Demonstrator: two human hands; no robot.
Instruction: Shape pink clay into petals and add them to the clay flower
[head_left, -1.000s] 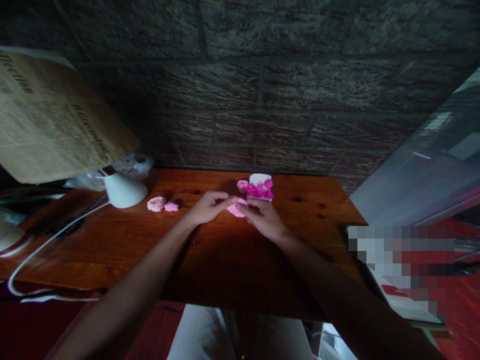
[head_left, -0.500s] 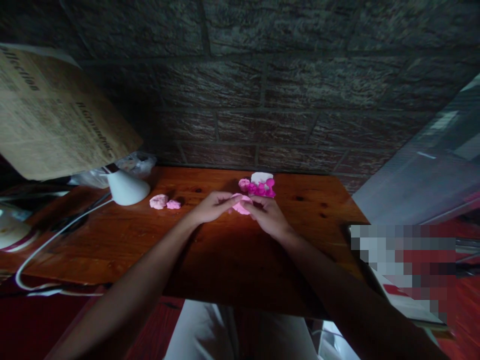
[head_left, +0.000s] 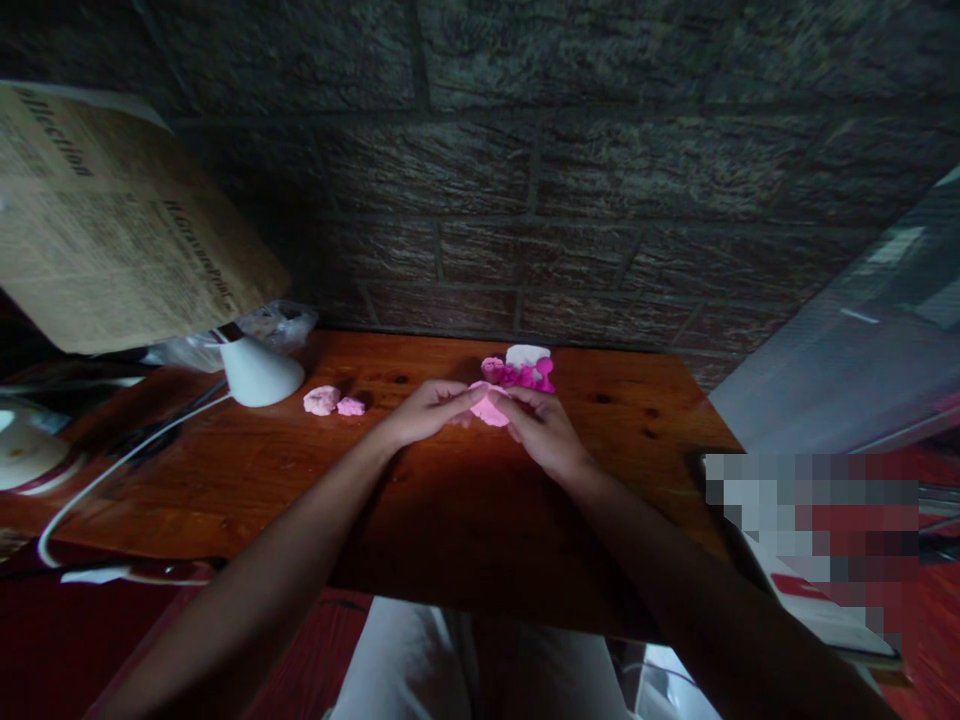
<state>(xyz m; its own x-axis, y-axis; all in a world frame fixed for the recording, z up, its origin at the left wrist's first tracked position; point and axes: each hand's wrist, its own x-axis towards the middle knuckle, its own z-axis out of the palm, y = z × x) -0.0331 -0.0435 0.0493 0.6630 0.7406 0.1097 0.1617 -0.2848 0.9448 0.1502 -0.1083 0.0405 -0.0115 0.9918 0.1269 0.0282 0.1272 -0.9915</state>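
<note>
Between my two hands is a flattened round piece of pink modelling clay (head_left: 490, 406), held just above the table. My left hand (head_left: 430, 411) pinches its left edge, the thumb lying on top. On the other side my right hand (head_left: 541, 425) grips the right edge, thumb pressed onto the upper face. The fingers underneath are partly hidden. Just behind the hands lie a bright magenta bumpy piece (head_left: 531, 376), a small pink lump (head_left: 493, 368) and a white piece (head_left: 528, 354). Farther left rest a pale pink lump (head_left: 322, 401) and a smaller pink lump (head_left: 351, 406).
A lamp with a white base (head_left: 262, 375) and a newsprint-patterned shade (head_left: 127, 220) stands at the left of the wooden table (head_left: 247, 470). Its white cable (head_left: 127, 455) runs over the front edge. Behind is a stone-block wall (head_left: 480, 170). A clear plastic bag (head_left: 281, 325) sits behind the lamp.
My hands still hold the pink clay, which now shows a slightly wider, more tilted face. The whole view has shifted slightly; the lumps on the table stay in place.
</note>
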